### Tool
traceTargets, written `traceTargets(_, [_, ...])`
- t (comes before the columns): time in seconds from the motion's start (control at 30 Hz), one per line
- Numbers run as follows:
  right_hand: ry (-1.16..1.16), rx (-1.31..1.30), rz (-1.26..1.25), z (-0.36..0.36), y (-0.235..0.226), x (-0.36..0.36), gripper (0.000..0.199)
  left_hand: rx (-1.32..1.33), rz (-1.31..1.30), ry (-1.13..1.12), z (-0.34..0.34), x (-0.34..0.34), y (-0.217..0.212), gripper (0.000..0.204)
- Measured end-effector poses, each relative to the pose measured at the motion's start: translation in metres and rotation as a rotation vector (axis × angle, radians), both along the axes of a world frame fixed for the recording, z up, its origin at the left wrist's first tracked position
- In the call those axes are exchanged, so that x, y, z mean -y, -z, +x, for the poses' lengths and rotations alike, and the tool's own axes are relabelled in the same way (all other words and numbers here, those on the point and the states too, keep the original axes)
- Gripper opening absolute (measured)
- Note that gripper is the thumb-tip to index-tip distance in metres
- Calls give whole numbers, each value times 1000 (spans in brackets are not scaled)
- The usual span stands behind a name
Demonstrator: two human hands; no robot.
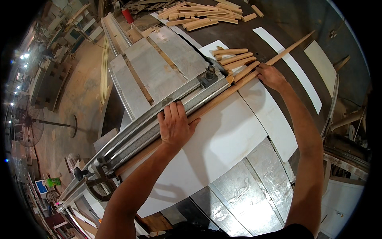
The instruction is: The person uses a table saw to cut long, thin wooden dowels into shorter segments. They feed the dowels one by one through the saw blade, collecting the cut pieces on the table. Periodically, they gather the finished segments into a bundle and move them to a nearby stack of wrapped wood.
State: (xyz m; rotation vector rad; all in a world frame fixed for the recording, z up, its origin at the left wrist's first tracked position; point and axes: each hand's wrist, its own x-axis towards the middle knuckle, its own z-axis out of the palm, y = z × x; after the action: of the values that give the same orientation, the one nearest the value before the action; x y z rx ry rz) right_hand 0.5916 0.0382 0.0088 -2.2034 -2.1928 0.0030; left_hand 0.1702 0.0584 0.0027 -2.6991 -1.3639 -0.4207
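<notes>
A long wooden strip [223,96] lies along the metal fence [199,95] of a sliding table saw, running from lower left to upper right. My left hand [174,124] is closed over fence and strip, its fingers hooked on the fence's top and its thumb along the strip. Farther up, my right hand [271,76] grips the strip with bent fingertips; its palm side is hidden. Beside those fingertips, several short wooden pieces [237,61] lie side by side near the fence's end. A dark metal stop [208,76] is clamped on the fence.
A white board [215,139] covers part of the saw table under the strip. Grey metal table panels [149,63] stand beyond the fence. At the far side is a heap of cut wooden pieces [205,15]. A pedestal fan [34,121] stands on the floor at left.
</notes>
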Motion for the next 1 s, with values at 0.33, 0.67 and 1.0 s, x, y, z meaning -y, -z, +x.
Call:
traceTargets(0.33, [-21, -24, 19, 5, 5, -1, 21, 0, -32, -14, 1, 0, -2, 83])
traceTargets(0.67, [34, -21, 12, 4, 3, 13, 26, 83, 33, -1, 0, -1, 2, 83])
traceTargets(1.0, [104, 1, 20, 15, -11, 79, 56, 193, 163, 62, -5, -2, 8, 82])
